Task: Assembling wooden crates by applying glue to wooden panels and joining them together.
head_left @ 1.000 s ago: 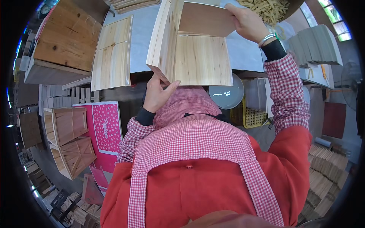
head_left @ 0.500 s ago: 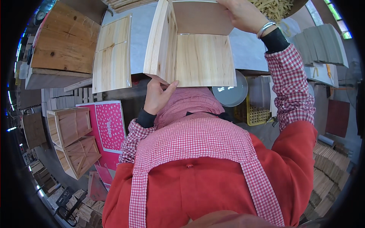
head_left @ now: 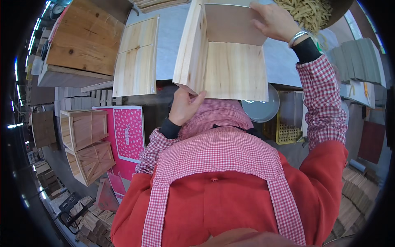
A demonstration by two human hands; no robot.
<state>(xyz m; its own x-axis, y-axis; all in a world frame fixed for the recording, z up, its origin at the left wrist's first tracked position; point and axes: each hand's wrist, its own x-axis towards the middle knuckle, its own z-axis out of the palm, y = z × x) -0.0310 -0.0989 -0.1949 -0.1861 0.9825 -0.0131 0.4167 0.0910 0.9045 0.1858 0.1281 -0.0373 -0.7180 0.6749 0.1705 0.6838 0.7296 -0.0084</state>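
Observation:
A partly assembled wooden box (head_left: 236, 70) leans over the near edge of the worktable, made of pale boards with a brown panel (head_left: 234, 22) at its far side. Its left side board (head_left: 191, 49) stands up from the rest. My left hand (head_left: 185, 106) pinches the near left corner, thumb on the inside face and fingers partly hidden underneath. At the far right, my right hand (head_left: 279, 22) is closed over the upper edge of the brown panel, thumb on its inner face.
Flat pale boards (head_left: 135, 61) lie on the table (head_left: 164, 45) to the left, beside a large wooden block (head_left: 88, 39). Wood strips (head_left: 306, 12) fill a bowl at the far right, near stacked grey panels (head_left: 358, 59). Below are a round basin (head_left: 263, 109), a yellow crate (head_left: 288, 133) and wooden crates (head_left: 84, 127).
The view has shifted, so the whole scene sits farther right and slightly lower. Both hands keep their places on the box.

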